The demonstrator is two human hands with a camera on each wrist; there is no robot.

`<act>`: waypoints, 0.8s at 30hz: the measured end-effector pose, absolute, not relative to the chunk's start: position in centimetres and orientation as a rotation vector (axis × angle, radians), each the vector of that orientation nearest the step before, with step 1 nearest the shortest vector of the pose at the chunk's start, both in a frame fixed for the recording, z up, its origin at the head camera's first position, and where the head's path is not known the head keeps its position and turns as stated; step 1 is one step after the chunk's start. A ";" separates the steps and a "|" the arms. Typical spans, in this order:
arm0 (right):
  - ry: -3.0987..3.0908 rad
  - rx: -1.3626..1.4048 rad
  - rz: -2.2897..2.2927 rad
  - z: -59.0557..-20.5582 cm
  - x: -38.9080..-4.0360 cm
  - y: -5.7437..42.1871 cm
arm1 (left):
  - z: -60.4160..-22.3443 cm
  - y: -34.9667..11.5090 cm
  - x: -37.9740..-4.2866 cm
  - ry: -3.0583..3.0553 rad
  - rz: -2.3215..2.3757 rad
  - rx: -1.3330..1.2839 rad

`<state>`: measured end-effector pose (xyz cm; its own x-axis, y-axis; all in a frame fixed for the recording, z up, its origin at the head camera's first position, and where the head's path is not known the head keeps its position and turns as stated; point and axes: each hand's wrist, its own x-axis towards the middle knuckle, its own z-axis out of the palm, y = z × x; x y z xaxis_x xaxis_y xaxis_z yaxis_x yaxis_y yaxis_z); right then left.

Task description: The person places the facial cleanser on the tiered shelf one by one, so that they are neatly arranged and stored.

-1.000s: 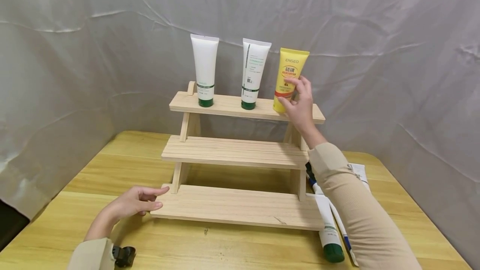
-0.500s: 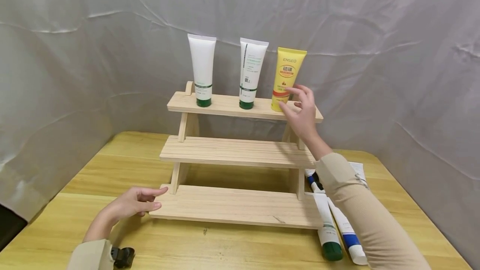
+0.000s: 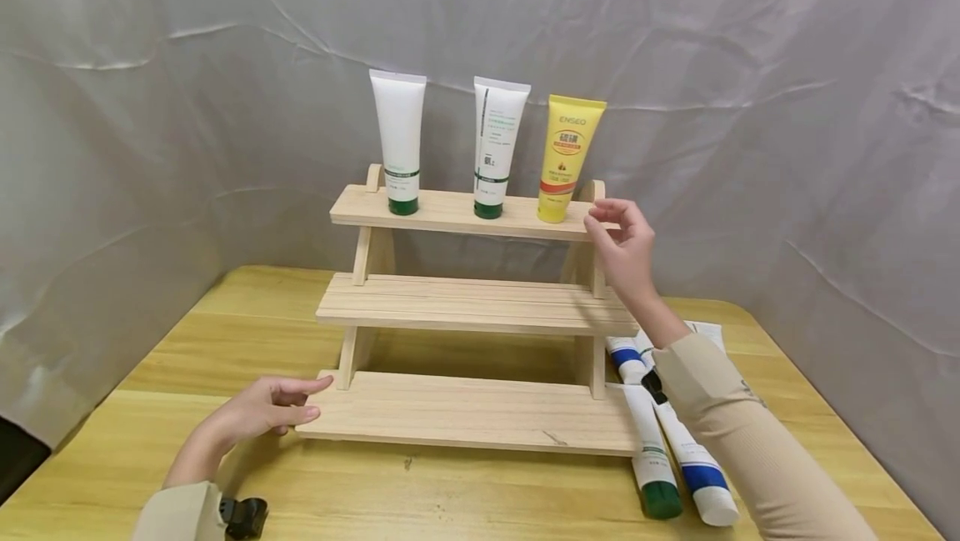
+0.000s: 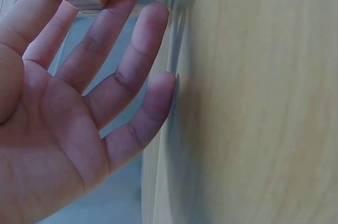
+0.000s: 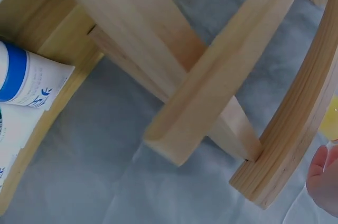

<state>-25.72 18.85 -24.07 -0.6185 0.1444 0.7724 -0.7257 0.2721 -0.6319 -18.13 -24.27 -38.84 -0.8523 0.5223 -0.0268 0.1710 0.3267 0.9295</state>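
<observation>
My left hand (image 3: 258, 410) touches the left end of the bottom shelf of a three-tier wooden display stand (image 3: 480, 412). In the left wrist view its fingers (image 4: 134, 49) are extended and spread beside the wood. Nothing is held in my right hand (image 3: 626, 249), whose loosely bent fingers overlap the right end of the top shelf. Just left of it, a yellow squeeze tube (image 3: 570, 157) stands upright on its cap. Two white tubes with green caps, one left (image 3: 400, 141) and one middle (image 3: 498, 145), stand on that same shelf.
At the stand's right, several white tubes lie on the wooden table (image 3: 300, 499), including a green-capped tube (image 3: 654, 449) and a blue-banded tube (image 3: 697, 466). A grey cloth (image 3: 225, 124) hangs behind and around the table.
My right hand has let go of the yellow tube and moved right and down from it. The tube stays standing on the top shelf. My left hand remains at the bottom shelf.
</observation>
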 end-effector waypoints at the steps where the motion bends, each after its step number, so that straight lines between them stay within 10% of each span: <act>1: -1.766 0.537 1.449 -24.4 -25.8 19.2 | -38.8 -24.3 -18.1 2.275 1.534 0.619; 24: -1.889 0.569 1.430 -26.9 -21.1 22.3 | -39.1 -24.4 -18.3 2.271 1.527 0.614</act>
